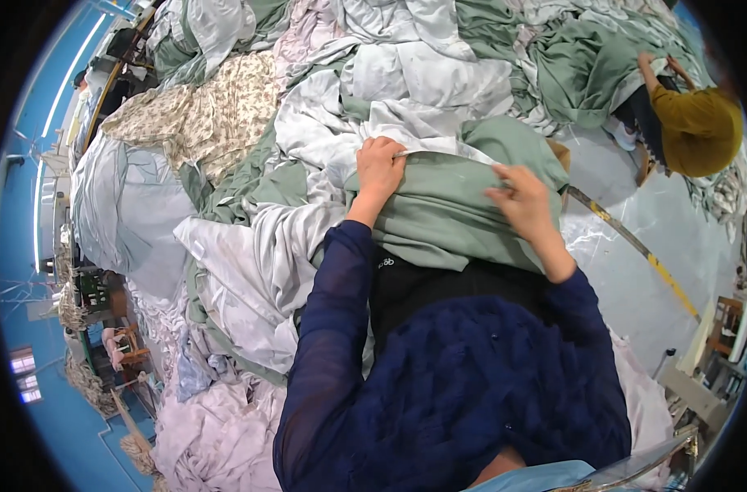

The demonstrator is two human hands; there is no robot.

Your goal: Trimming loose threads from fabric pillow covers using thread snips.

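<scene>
A green cloth (pixel 447 197) lies across my lap, with its far edge turned so that a pale strip shows. My left hand (pixel 379 176) pinches that edge at its left end, thumb and fingers pressed together. Over the right part of the cloth is my right hand (pixel 528 205), slightly blurred, its fingers curled together near the same edge. Whatever those fingers hold, if anything, is too small to make out. White cloth (pixel 419 119) lies bunched just beyond the green one.
Heaps of white, green and pink fabric surround me, with a floral-print cloth (pixel 218 107) at the far left. A person in a mustard top (pixel 701 131) bends over green fabric (pixel 583 70) at far right. Grey floor (pixel 611 246) with a yellow-black stripe (pixel 636 242) lies to my right.
</scene>
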